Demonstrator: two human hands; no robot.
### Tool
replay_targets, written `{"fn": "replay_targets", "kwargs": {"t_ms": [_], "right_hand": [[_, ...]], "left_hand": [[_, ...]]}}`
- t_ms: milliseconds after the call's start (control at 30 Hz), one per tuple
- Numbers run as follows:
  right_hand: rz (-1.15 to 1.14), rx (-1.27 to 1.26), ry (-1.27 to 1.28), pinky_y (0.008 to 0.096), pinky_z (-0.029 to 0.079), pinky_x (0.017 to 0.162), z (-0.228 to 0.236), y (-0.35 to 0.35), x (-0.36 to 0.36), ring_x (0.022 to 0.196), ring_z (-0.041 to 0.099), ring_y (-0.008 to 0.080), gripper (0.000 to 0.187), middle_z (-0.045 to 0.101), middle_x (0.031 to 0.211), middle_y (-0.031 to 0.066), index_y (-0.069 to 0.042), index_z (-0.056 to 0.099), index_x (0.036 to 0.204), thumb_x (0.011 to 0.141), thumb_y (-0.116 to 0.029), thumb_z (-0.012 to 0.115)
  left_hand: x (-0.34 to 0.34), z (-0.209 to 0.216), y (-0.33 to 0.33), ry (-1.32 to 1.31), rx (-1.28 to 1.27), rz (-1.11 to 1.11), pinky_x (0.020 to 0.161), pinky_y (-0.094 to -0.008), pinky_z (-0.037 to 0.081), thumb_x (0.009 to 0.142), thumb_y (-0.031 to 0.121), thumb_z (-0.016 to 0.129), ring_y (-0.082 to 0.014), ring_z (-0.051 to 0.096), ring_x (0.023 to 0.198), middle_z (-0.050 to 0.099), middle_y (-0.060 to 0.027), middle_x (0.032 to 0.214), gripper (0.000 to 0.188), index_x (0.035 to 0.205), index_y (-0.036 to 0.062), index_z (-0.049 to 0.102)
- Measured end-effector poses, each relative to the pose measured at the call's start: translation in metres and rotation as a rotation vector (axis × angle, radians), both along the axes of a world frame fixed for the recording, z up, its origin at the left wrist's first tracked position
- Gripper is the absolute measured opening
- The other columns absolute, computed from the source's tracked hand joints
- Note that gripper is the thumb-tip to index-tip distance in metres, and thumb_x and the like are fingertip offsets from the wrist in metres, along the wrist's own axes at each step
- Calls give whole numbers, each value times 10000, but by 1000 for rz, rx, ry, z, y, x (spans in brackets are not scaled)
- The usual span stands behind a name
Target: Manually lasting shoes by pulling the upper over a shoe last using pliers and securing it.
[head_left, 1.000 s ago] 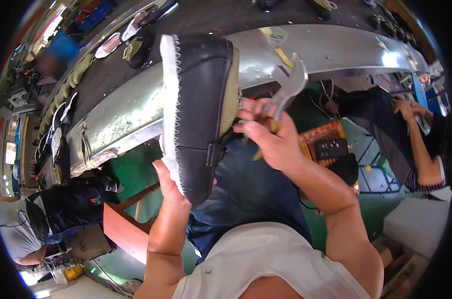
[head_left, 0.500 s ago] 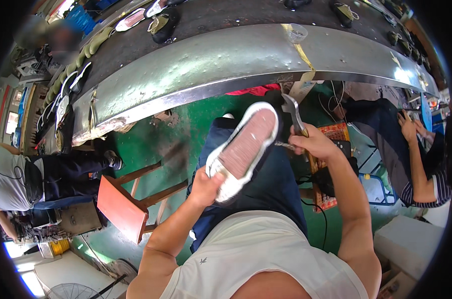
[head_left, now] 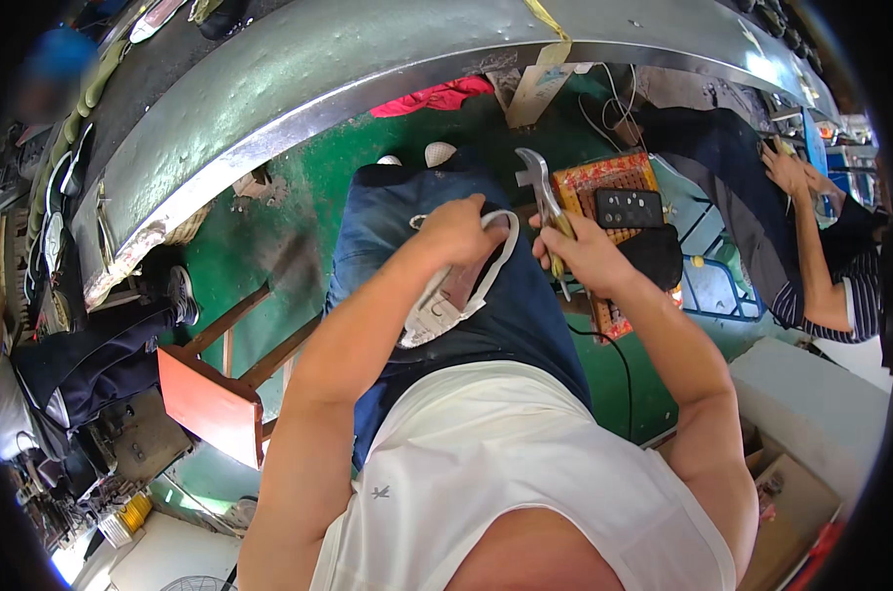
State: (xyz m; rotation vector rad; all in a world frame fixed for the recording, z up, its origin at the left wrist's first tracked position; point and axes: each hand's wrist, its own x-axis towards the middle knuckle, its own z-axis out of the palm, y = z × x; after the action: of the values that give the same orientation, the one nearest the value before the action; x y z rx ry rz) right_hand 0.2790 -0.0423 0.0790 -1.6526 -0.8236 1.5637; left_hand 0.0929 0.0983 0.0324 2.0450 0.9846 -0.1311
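Note:
A shoe (head_left: 436, 317) with a white rim and a pinkish underside lies over my lap, tilted, its bottom facing up. My left hand (head_left: 456, 234) closes over its far end, with the fingers bent at the rim and covering much of the underside. In my right hand (head_left: 586, 254) is a pair of lasting pincers (head_left: 538, 175), with a curved metal head pointing up and away. Yellowish handles show between the fingers. The pincers' head stands just to the right of the shoe, apart from it.
A metal-edged bench (head_left: 298, 108) carrying shoes curves across the far side. At right are an orange crate (head_left: 604, 182), a dark phone-like device (head_left: 629, 209) and a seated co-worker (head_left: 821, 266). A red-topped stool (head_left: 208, 404) stands at left, near another person.
My left hand has moved from the shoe's near end to its far end. The shoe has come down nearer my lap. My right hand has shifted slightly left, still holding the pincers.

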Motion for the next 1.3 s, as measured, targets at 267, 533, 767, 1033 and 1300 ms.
{"fn": "replay_targets", "kwargs": {"t_ms": [267, 533, 767, 1033, 1300], "right_hand": [[250, 48, 34, 279, 500, 636, 28, -28, -26, 711, 574, 90, 303, 648, 883, 43, -25, 609, 1233, 989, -206, 605], [380, 21, 85, 307, 488, 684, 19, 3, -52, 711, 561, 116, 282, 605, 820, 35, -24, 605, 1222, 991, -187, 602], [415, 71, -164, 431, 518, 712, 7, 21, -64, 777, 667, 313, 196, 672, 886, 158, 8, 590, 1089, 994, -163, 582], [333, 464, -601, 526, 504, 786, -40, 21, -82, 925, 637, 477, 220, 658, 964, 271, 22, 567, 1096, 967, -151, 608], [728, 454, -387, 452, 527, 788, 26, -3, -40, 926, 653, 446, 409, 677, 976, 226, -17, 586, 1296, 900, -91, 658]], "left_hand": [[-58, 17, -12, -961, -622, 478, 953, -256, 470, 984, 147, 670, -96, 554, 1099, 596, -42, 1251, 642, 1548, 96, 367], [-86, 12, -14, -945, -622, 490, 1018, -280, 418, 1034, 218, 598, -119, 519, 1131, 566, -42, 1261, 554, 1528, 132, 364], [-96, -5, -10, -888, -455, 485, 993, -274, 428, 1027, 205, 608, -116, 532, 1099, 589, -28, 1191, 505, 1485, 114, 418], [-101, -11, -10, -993, -530, 592, 976, -263, 435, 1001, 158, 646, -110, 534, 1096, 575, -21, 1194, 499, 1458, 108, 452], [-98, 23, -15, -973, -505, 663, 1026, -325, 439, 963, 131, 690, -151, 541, 1145, 566, -70, 1270, 585, 1463, 44, 398]]}}
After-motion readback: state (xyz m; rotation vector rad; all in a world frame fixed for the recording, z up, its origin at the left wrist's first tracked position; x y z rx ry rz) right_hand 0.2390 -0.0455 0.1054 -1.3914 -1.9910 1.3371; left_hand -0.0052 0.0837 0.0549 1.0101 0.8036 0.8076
